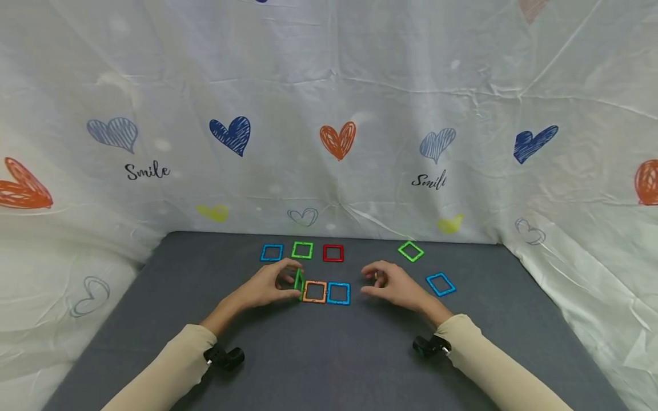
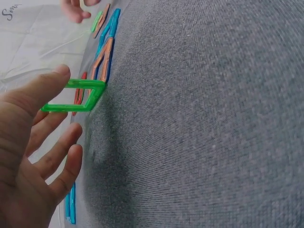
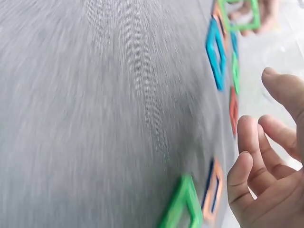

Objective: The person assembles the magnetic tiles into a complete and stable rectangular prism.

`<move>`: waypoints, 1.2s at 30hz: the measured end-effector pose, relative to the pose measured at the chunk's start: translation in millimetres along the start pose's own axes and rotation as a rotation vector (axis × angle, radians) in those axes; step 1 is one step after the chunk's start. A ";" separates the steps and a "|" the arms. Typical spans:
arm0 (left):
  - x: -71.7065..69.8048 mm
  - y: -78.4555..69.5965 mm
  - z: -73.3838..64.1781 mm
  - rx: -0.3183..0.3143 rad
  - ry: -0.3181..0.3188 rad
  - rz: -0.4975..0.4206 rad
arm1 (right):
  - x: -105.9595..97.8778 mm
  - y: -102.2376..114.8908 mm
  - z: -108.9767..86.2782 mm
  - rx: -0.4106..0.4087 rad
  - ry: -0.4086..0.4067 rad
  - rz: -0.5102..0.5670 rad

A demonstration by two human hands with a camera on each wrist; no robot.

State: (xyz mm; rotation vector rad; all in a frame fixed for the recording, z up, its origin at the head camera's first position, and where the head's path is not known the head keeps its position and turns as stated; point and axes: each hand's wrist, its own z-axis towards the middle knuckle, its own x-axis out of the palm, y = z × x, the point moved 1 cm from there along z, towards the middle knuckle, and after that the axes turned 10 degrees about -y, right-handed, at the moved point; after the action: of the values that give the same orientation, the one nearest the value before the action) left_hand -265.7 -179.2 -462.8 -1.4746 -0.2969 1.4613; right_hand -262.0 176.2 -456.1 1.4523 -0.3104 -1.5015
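My left hand (image 1: 269, 284) pinches a green square magnetic tile (image 2: 66, 108) between thumb and fingers. That tile is a hollow frame, tilted up on edge, at the left side of a flat orange tile (image 1: 315, 301). A blue tile (image 1: 338, 303) lies flat against the orange one's right side. To the right of the blue tile, my right hand (image 1: 393, 283) hovers over the table with loosely bent fingers. Nothing is between its thumb and fingers in the right wrist view, where the thumb (image 3: 285, 90) stands apart.
Behind the left hand, a blue tile (image 1: 271, 260), a green tile (image 1: 303, 243) and a red tile (image 1: 333, 261) lie in a row. Farther right lie another green tile (image 1: 405, 256) and a blue tile (image 1: 447, 293). A white printed curtain (image 1: 380, 142) hangs along the grey table's (image 1: 329, 354) back edge.
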 end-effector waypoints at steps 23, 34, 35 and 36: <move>-0.1 0.5 0.7 -0.015 -0.011 0.015 | -74.0 -30.4 -72.5 0.018 -0.152 -0.076; 2.7 2.7 0.2 -0.026 -0.031 0.016 | -71.6 -33.2 -85.9 -0.020 -0.146 -0.079; 3.1 2.5 0.5 -0.028 -0.034 0.016 | -71.2 -33.1 -86.0 -0.024 -0.147 -0.079; 3.5 2.2 0.8 -0.029 -0.037 0.017 | -70.8 -33.2 -86.2 -0.024 -0.144 -0.078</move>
State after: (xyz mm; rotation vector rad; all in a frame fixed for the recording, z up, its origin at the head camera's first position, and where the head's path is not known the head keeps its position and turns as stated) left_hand -266.5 -177.3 -466.4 -1.4780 -0.3301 1.5044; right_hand -216.7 283.3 -459.0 1.3539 -0.3253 -1.6712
